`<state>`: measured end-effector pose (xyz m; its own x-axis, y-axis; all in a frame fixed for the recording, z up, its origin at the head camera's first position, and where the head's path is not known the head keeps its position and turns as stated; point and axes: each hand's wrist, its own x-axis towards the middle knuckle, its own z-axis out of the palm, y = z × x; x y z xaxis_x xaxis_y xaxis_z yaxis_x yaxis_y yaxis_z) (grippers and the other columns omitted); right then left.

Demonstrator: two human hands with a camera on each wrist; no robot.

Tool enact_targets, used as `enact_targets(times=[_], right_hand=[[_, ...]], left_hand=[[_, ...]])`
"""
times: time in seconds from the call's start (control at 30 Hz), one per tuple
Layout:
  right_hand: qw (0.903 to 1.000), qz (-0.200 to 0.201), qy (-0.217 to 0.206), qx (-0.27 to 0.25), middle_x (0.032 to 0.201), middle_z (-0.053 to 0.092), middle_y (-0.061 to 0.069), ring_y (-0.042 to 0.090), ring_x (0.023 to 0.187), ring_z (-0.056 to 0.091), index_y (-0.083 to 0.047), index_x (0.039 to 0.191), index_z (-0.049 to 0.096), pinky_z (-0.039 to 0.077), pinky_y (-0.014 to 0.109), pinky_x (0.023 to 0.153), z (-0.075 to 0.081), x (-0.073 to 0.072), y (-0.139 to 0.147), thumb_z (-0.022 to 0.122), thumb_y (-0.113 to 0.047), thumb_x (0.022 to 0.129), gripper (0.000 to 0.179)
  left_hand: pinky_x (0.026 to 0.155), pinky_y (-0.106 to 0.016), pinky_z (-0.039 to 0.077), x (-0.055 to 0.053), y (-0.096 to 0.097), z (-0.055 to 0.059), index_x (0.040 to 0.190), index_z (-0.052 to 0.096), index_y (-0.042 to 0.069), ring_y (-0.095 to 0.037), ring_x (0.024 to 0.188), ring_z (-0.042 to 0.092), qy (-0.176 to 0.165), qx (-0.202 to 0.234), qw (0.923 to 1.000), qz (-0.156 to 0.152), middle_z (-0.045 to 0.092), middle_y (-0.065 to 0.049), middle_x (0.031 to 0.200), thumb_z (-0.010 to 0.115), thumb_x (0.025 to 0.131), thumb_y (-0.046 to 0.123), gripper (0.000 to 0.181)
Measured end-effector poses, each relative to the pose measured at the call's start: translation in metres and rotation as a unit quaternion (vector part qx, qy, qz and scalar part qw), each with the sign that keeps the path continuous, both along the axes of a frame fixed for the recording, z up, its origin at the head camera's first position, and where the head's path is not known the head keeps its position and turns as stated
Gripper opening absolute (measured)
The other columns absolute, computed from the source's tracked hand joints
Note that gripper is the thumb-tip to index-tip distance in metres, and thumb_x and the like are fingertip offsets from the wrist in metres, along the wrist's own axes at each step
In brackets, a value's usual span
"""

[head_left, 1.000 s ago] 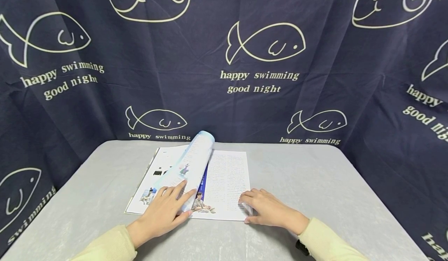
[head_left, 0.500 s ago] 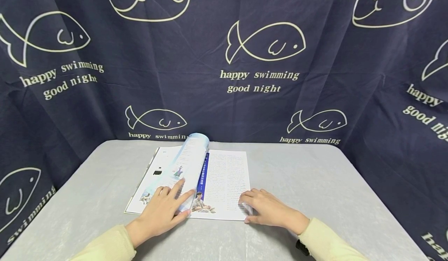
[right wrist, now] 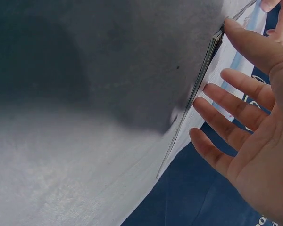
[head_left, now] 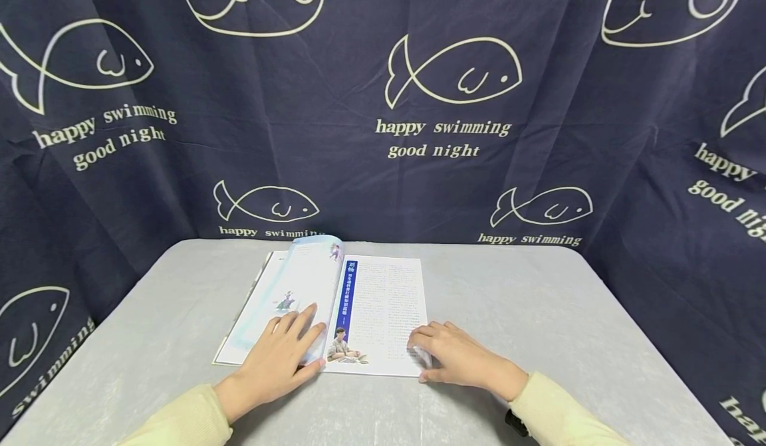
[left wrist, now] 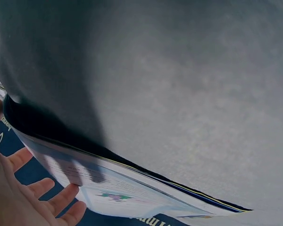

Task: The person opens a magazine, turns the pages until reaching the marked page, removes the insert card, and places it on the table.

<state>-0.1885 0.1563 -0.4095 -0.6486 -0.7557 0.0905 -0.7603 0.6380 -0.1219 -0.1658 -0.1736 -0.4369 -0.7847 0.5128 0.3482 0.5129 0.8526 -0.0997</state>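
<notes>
Faces a navy curtain (head_left: pixel 443 200) printed with white fish and "happy swimming good night". Has a grey table (head_left: pixel 509 300) before it and on that, left of centre, an opened magazine (head_left: pixel 383 300) with its left page arched up at the far edge. Wears pale yellow sleeves (head_left: pixel 185 419). Lays the left hand (head_left: pixel 278 363) on the left page, with fingers spread; rests the right hand (head_left: pixel 463 359) at the lower right corner, with fingers apart and thumb by the near edge. Shows a black item (head_left: pixel 516 424) at the right cuff
</notes>
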Motion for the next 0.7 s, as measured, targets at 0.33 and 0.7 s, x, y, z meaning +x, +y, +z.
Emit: enact_targets(times=[0.33, 0.7], right_hand=[[1.0000, 0.007, 0.001, 0.002, 0.111, 0.061, -0.003, 0.022, 0.106, 0.056, -0.018, 0.106, 0.059, 0.044, 0.043, 0.088, 0.0006, -0.0006, 0.0003, 0.072, -0.035, 0.072, 0.040], [0.9995, 0.029, 0.007, -0.009, 0.097, 0.064, -0.008, 0.005, 0.082, 0.051, -0.018, 0.092, 0.064, 0.042, 0.025, 0.073, 0.0043, -0.0004, 0.0005, 0.068, -0.029, 0.077, 0.019]], left_hand=[[0.094, -0.048, 0.035, 0.0004, -0.0012, -0.0006, 0.127, 0.053, 0.018, -0.032, 0.115, 0.045, -0.004, -0.003, 1.0000, -0.004, 0.041, -0.013, 0.140, 0.052, 0.085, 0.052, 0.054], [0.093, -0.049, 0.036, 0.0003, -0.0011, -0.0008, 0.124, 0.055, 0.021, -0.033, 0.114, 0.046, 0.002, 0.001, 0.9999, -0.014, 0.043, -0.014, 0.138, 0.053, 0.085, 0.050, 0.049]])
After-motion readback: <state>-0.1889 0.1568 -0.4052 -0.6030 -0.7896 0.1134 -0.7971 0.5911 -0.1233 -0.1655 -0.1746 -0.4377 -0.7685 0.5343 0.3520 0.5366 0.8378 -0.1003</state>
